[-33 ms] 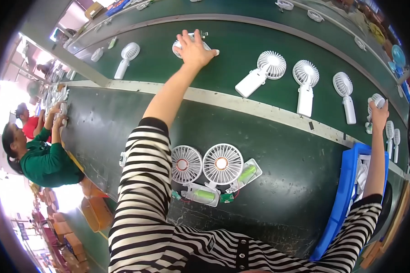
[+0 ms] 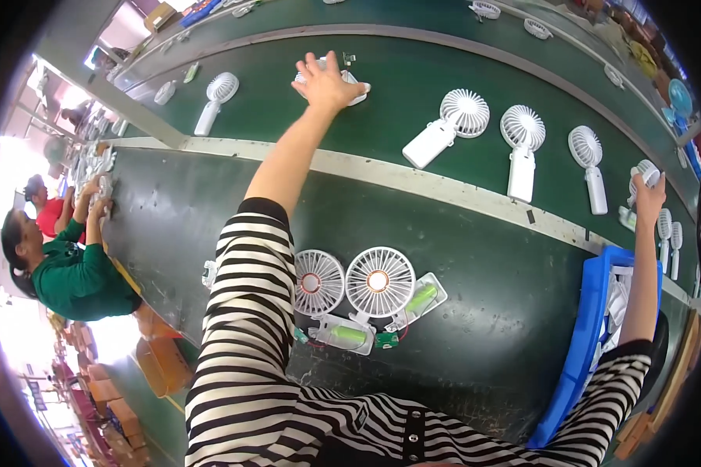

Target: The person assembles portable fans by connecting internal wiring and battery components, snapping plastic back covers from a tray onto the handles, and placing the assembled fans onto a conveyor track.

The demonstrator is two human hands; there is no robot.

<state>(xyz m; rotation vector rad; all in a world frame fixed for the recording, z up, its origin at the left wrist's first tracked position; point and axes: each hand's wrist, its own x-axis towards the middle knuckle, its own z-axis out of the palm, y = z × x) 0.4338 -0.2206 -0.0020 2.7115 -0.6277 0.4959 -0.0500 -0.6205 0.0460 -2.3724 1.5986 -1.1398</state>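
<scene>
A white fan (image 2: 351,78) lies partly hidden beneath the spread left grip (image 2: 326,87).

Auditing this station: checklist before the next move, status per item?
1. Left hand at a white fan: ok, on it.
2. Left fingers closed around it: not ok, spread wide.
3. Right hand at the far-right fan: ok, touching; grip firmness: cannot tell.
4. Three fans between the hands free of contact: ok, lying apart on the green surface.
5. Two bench fans closed up: not ok, green cylinders exposed.
6. Blue bin stocked: ok, white parts inside.
</scene>
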